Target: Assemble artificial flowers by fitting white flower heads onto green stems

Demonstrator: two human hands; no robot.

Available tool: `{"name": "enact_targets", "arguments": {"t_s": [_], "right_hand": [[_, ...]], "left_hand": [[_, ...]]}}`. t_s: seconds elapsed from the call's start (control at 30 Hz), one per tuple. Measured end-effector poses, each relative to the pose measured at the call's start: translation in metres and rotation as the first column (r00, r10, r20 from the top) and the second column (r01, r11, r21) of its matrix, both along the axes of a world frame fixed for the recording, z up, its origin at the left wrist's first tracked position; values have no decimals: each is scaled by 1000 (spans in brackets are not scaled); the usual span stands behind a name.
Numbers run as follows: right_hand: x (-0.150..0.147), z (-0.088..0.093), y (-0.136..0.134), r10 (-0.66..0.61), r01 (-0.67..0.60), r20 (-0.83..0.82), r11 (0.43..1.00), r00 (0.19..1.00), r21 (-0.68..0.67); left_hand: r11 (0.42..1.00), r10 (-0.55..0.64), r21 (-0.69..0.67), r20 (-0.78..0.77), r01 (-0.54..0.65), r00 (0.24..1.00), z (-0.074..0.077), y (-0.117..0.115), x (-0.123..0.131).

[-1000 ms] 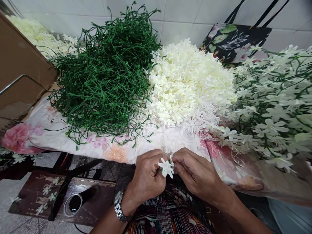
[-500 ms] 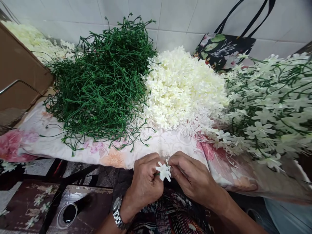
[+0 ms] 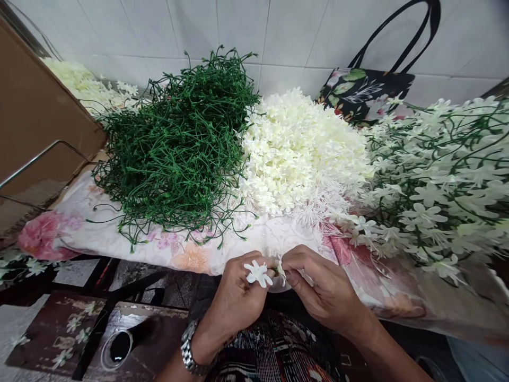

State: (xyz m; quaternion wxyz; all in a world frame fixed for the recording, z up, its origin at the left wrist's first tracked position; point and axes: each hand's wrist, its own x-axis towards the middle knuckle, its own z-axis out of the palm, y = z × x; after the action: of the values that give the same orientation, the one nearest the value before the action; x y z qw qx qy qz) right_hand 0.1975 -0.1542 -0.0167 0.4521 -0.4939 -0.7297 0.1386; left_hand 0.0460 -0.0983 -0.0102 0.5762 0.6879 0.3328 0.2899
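My left hand (image 3: 243,291) is closed around a green stem that is mostly hidden by the fingers. A white artificial flower (image 3: 258,273) sticks out at its thumb side. Between thumb and forefinger, my right hand (image 3: 318,284) pinches a second white artificial flower (image 3: 281,271), seen edge-on. A bit of green shows between the two hands, by this second flower; whether the flower is seated on it I cannot tell. Beyond the hands lie a heap of green plastic stems (image 3: 175,154) and a heap of loose cream-white flower heads (image 3: 302,154).
Assembled white flower sprays (image 3: 441,196) are piled at the right. A black floral bag (image 3: 366,93) leans on the tiled wall. At the left stands a cardboard box (image 3: 43,101). A floral cloth (image 3: 147,252) covers the table. Below is a cup of dark content (image 3: 119,347).
The view has shifted slightly. The flower at my left hand now sits further left, apart from my right fingers, and the second flower shows more clearly in my right pinch.
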Motion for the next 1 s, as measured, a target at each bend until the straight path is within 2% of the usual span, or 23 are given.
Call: {"name": "enact_targets", "arguments": {"t_s": [0.1, 0.2, 0.47, 0.67, 0.83, 1.0], "right_hand": [[-1, -1, -3, -8, 8, 7, 1000, 1000, 25], [-2, -1, -5, -33, 33, 8, 999, 999, 25], [-2, 5, -5, -91, 89, 32, 995, 995, 39], [-4, 7, -5, -75, 76, 45, 997, 996, 0], [-3, 8, -4, -154, 152, 68, 988, 986, 34], [-2, 10, -3, -81, 81, 59, 997, 995, 12]], "left_hand": [[994, 26, -105, 60, -20, 998, 4, -1, 2], [988, 61, -147, 65, -50, 996, 5, -1, 3], [995, 92, -57, 100, -86, 991, 1, 0, -1], [996, 90, -25, 72, -88, 993, 2, -2, -1], [996, 85, -9, 69, -85, 994, 2, -2, -1], [996, 86, -24, 58, -85, 995, 0, -2, -1]]}}
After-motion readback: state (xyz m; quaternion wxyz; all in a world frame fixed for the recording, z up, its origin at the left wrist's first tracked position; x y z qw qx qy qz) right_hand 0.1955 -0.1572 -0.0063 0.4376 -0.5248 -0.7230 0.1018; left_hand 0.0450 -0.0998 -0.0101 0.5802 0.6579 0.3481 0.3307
